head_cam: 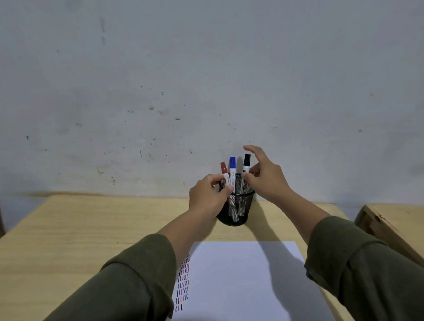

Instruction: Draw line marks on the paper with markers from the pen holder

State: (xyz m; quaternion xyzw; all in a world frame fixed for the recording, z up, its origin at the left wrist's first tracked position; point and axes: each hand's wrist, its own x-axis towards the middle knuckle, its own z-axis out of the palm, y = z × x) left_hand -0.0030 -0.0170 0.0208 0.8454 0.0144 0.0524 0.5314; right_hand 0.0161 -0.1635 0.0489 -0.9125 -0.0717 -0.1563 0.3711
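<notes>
A black mesh pen holder stands near the table's far edge, by the wall. Three markers stick out of it: a red one, a blue one and a black one. My left hand grips the holder's left rim, thumb and forefinger pinched right beside the red marker. My right hand is at the holder's right side. Its thumb and a finger pinch the black marker's barrel, and the forefinger is raised. White paper lies in front, with rows of short red, blue and black marks along its left edge.
The light wooden table ends at a grey wall just behind the holder. A separate wooden board lies at the right. My green sleeves cover part of the paper's left and right edges.
</notes>
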